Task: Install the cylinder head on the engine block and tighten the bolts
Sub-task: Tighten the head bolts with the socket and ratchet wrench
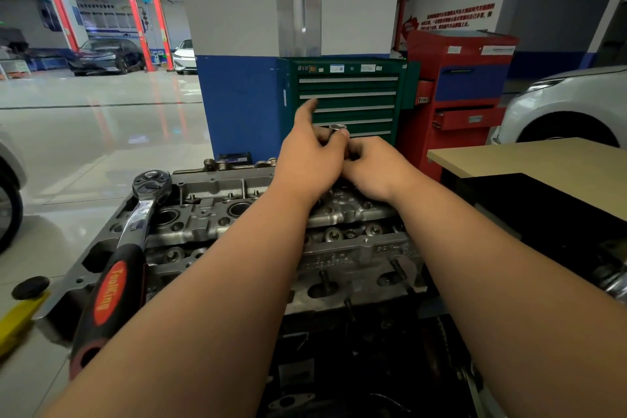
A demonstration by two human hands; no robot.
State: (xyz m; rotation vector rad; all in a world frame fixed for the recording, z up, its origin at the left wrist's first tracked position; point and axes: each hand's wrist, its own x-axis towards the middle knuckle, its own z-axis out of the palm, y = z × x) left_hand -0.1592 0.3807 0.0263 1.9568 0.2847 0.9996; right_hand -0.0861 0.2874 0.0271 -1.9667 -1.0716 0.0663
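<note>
— Left hand (308, 154)?
— Forefinger stuck straight out, thumb and other fingers pinching a silver socket (337, 128).
— Right hand (378, 168)?
— Fingers curled, touching the left just below the socket; what it grips is hidden.
— Arms?
— Both forearms reach forward over the cylinder head (210, 214), hands above its far edge. A ratchet (135, 224) lies along its left edge.

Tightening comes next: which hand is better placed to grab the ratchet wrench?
Left, likely. The ratchet wrench lies on the left side of the cylinder head, beside the left forearm; the right hand would have to cross over. The left hand must first release the socket.
</note>
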